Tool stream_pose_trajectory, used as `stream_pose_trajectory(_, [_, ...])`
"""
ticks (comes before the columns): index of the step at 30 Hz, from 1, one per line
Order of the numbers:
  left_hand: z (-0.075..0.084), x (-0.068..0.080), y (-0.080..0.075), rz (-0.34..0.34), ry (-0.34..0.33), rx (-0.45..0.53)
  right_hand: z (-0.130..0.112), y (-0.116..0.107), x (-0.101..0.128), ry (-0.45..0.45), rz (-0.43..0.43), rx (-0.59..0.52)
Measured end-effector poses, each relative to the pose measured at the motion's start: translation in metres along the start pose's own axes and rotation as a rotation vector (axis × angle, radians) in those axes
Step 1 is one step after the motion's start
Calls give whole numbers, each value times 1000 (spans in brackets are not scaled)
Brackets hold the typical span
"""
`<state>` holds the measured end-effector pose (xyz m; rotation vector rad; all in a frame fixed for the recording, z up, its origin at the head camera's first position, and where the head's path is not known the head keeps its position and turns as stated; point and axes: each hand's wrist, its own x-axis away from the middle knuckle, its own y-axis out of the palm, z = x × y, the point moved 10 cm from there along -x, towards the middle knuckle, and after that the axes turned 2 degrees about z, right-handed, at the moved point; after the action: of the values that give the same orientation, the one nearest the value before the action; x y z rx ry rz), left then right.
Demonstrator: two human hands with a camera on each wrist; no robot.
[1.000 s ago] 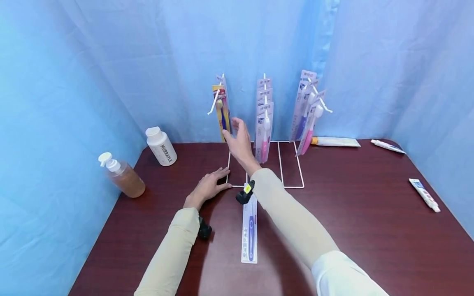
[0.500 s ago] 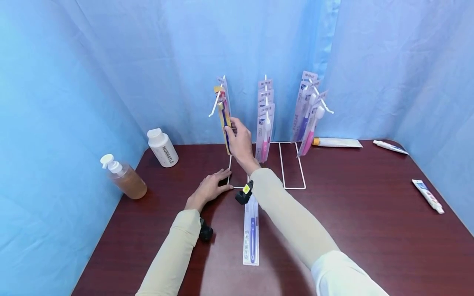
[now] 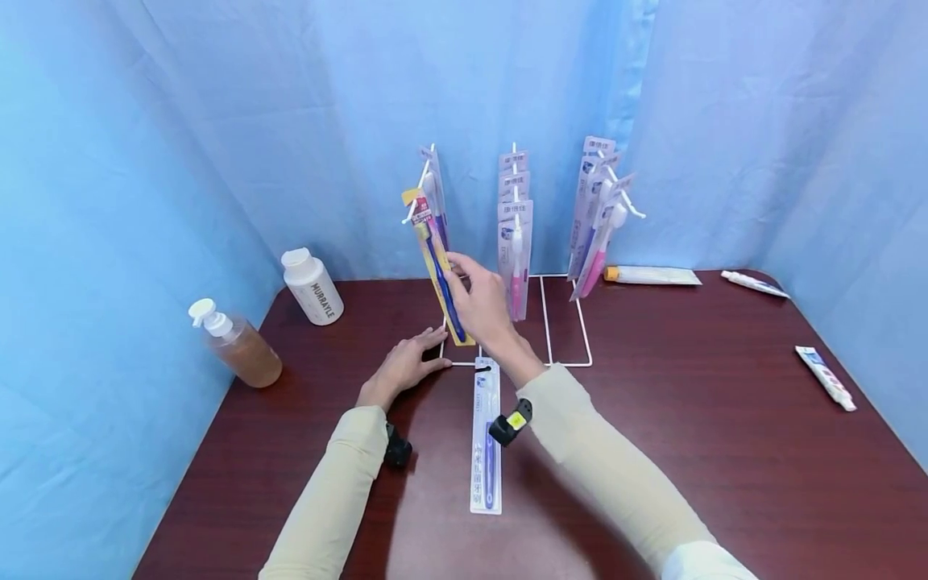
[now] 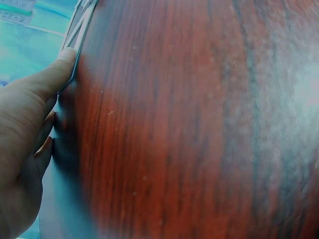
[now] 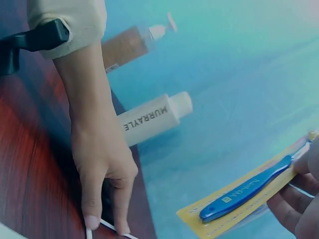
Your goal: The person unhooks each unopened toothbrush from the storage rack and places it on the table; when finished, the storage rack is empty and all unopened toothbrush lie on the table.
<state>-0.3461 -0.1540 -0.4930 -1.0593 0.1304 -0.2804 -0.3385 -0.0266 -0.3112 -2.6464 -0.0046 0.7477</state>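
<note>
My right hand [image 3: 484,310] pinches a packaged toothbrush [image 3: 439,270] by its side, a blue brush on a yellow card. The pack leans, and its top overlaps the front end of the rack's left hook [image 3: 424,173]. In the right wrist view the blue handle of the toothbrush [image 5: 244,194] points away from my fingers [image 5: 286,206]. My left hand [image 3: 401,366] rests at the front left corner of the white wire rack base [image 3: 573,365], thumb and fingertips on the wire. Just in front of the base, a purple toothbrush in a pack [image 3: 486,439] lies on the table.
More packaged toothbrushes hang on the middle hook [image 3: 515,266] and the right hook [image 3: 596,217]. A white bottle [image 3: 313,288] and an amber pump bottle [image 3: 242,348] stand at the left. Several toothpaste tubes, one with an orange cap [image 3: 652,275], lie at the right. Blue curtains surround the table.
My right hand has taken hold of the yellow toothbrush pack and drawn it forward and down along the left hook, tilting it. The left hand stays on the rack base.
</note>
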Motion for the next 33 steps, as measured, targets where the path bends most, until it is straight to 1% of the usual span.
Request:
stream_pose_trajectory(3, [-1, 0, 0, -9, -9, 2, -9, -8, 9, -20, -34, 20])
stream_pose_trajectory(6, [-1, 1, 0, -11, -2, 6, -16, -16, 17, -36, -69, 35])
stream_pose_trajectory(8, [-1, 1, -1, -9, 7, 7, -20, -19, 22, -41, -101, 26])
stream_pose_trajectory(14, [1, 2, -2, -2, 43, 16, -32, -26, 28, -22, -202, -71])
stream_pose_trajectory(18, [3, 3, -3, 2, 53, 23, -32, -30, 35, 36, -276, -153])
stream_pose_trajectory(21, [4, 3, -3, 7, 58, 19, -22, -35, 47, 124, -333, -213])
stream_pose_trajectory(24, [4, 3, -2, 7, 56, 7, -6, -41, 63, 213, -378, -243])
stream_pose_trajectory(26, [4, 3, -1, 8, 57, 0, 5, -46, 75, 252, -402, -252])
stream_pose_trajectory(28, [4, 3, -1, 6, 52, -5, 18, -51, 88, 291, -424, -247])
stream_pose_trajectory(33, [5, 2, 0, 1, 39, -13, 55, -58, 124, 393, -488, -280])
